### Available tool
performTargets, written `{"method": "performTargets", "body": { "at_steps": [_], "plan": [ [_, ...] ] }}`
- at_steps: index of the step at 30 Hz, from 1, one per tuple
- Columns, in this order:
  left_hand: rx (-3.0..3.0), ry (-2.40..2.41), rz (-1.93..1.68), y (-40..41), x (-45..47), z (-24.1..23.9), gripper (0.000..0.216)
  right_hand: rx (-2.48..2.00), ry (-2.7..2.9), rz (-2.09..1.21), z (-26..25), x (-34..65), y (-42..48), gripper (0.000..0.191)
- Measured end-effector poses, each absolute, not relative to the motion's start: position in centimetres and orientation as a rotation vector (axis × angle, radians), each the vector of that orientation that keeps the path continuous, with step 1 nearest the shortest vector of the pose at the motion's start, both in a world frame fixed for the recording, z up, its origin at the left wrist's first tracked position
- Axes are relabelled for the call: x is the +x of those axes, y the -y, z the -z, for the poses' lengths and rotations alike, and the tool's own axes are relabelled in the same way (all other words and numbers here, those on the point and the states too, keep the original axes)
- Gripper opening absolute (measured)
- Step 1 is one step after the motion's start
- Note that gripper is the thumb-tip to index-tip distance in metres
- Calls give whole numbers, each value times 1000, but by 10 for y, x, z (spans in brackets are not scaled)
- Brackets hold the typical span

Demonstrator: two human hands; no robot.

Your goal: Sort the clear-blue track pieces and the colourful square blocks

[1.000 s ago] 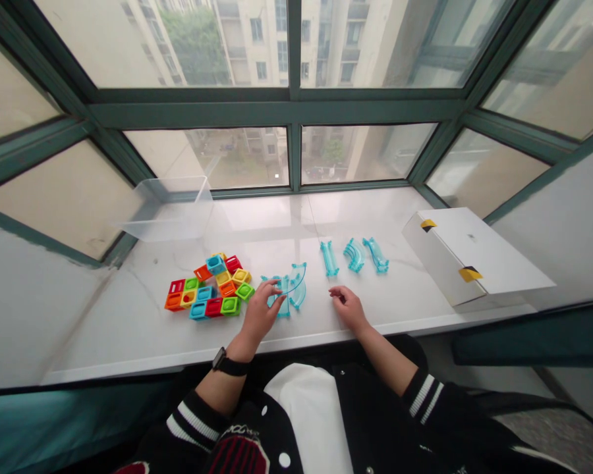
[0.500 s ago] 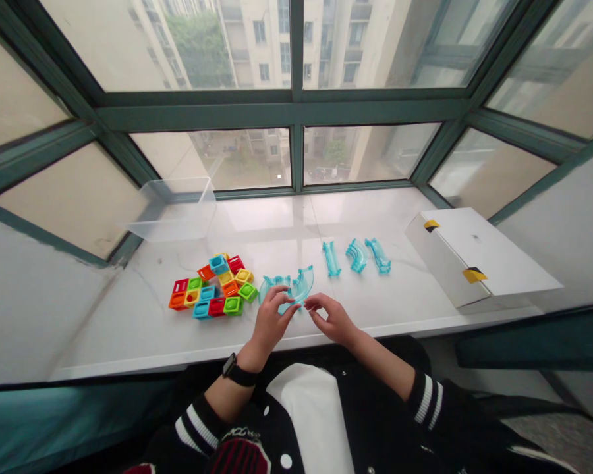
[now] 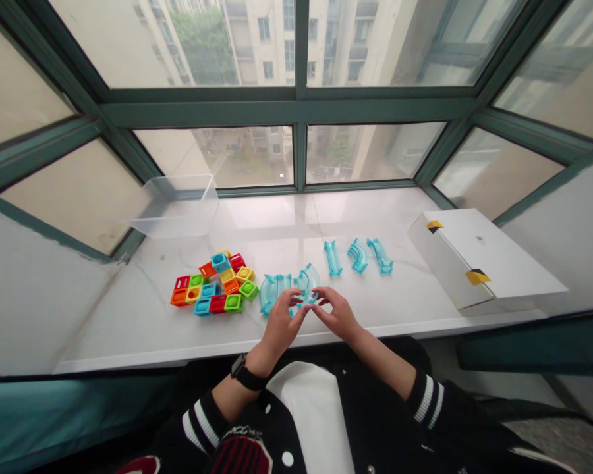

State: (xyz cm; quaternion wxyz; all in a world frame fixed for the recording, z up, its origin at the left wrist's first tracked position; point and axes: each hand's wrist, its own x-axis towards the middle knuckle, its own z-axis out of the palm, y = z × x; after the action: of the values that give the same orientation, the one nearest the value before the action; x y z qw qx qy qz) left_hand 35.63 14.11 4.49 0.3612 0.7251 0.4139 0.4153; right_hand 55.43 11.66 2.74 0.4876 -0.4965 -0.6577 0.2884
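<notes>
Near the front edge of the window sill point(image 3: 257, 227), the left hand point(image 3: 281, 321) and right hand point(image 3: 338, 316) are close together, their fingers point(image 3: 328, 293) bent and pointing toward each other. At these fingers is the near end of a curved blue track piece point(image 3: 307, 279); whether they are clamped on it, I cannot tell. Both forearms point(image 3: 388, 365) slant inward. Other blue pieces point(image 3: 267, 295) lie beside the left hand.

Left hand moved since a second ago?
Yes: the left hand has moved rightward, closer to being in line with the window's central post.
</notes>
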Motion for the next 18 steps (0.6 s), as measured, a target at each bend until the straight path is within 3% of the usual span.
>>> {"method": "performTargets", "body": {
  "at_steps": [12,18],
  "plan": [
    [1947,-981,-966,-137,369,-48,39,-1221,1576,-603,-32,570,-117,16],
    [1967,-976,-929,-138,374,-50,42,-1212,1551,-540,-32,577,-120,17]
  ]
}}
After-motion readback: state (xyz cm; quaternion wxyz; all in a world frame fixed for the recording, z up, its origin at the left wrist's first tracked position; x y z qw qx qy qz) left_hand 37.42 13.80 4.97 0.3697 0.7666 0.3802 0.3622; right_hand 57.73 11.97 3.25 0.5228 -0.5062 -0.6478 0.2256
